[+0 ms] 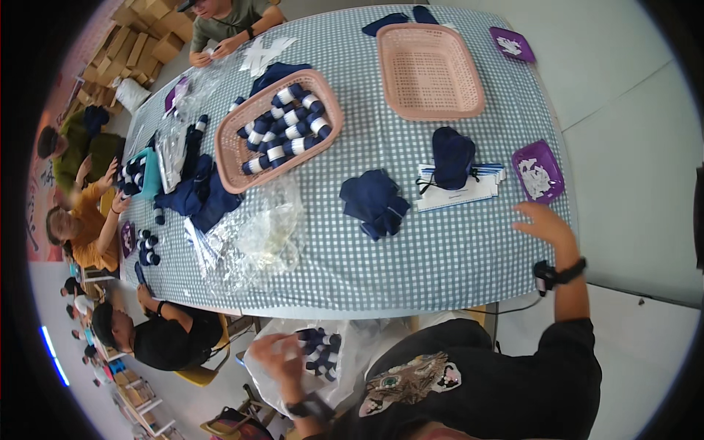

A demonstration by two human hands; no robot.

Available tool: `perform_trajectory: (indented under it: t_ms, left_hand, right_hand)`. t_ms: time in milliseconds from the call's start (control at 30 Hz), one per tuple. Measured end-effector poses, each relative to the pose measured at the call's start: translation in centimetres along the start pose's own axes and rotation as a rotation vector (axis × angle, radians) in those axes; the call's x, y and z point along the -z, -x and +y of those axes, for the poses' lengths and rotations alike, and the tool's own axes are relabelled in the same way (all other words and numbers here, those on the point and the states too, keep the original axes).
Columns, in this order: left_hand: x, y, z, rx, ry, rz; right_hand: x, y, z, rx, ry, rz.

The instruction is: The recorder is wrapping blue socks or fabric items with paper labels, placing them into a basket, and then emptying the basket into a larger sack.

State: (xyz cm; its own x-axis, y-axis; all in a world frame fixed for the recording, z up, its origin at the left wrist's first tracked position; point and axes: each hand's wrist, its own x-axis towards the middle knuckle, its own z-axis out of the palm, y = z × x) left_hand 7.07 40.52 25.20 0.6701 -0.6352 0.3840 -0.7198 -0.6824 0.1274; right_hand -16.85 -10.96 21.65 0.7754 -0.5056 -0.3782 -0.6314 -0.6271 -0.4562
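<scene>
My left hand [277, 358], smeared by motion, is over the side of a white plastic bag [271, 381] below the table's front edge. Its fingers look spread, and nothing shows in them. Inside that bag lie navy cloth rolls [320, 352] with white bands. At the table's right side, my right hand [544, 222] is open with bent fingers, just below a purple tray [559, 178] of small white slips [535, 179]. Left of it, a navy drawstring pouch [452, 158] rests on white printed sheets [458, 198]. A loose navy cloth bundle [374, 204] lies farther left.
A pink basket [226, 172] holds several banded navy rolls; another pink basket [431, 77] stands at the far side. Crumpled clear plastic [268, 238] and navy cloth [205, 194] cover the table's left part. Co-workers sit along the left and far sides. Another purple tray [526, 56] is at the far right.
</scene>
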Motion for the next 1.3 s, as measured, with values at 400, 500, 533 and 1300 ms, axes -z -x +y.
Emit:
perform_trajectory:
  t_ms: [400,500,533,1300]
  left_hand:
    - [-1.7,-18.7,1.0,0.534,2.108,0.006]
    - [-15.8,-19.2,8.3,0.521,2.012,-0.148]
    - [-15.4,-18.6,10.7,0.573,2.054,-0.159]
    - [-16.4,9.1,13.0,0.198,1.618,1.118]
  right_hand:
    - [23.7,0.3,-6.4,0.800,-0.601,-0.626]
    - [17.0,-6.2,-5.4,0.350,-0.055,0.216]
    - [12.3,-9.2,-7.8,0.474,-0.760,-0.017]
    - [-16.2,-12.1,2.9,0.734,-0.061,0.724]
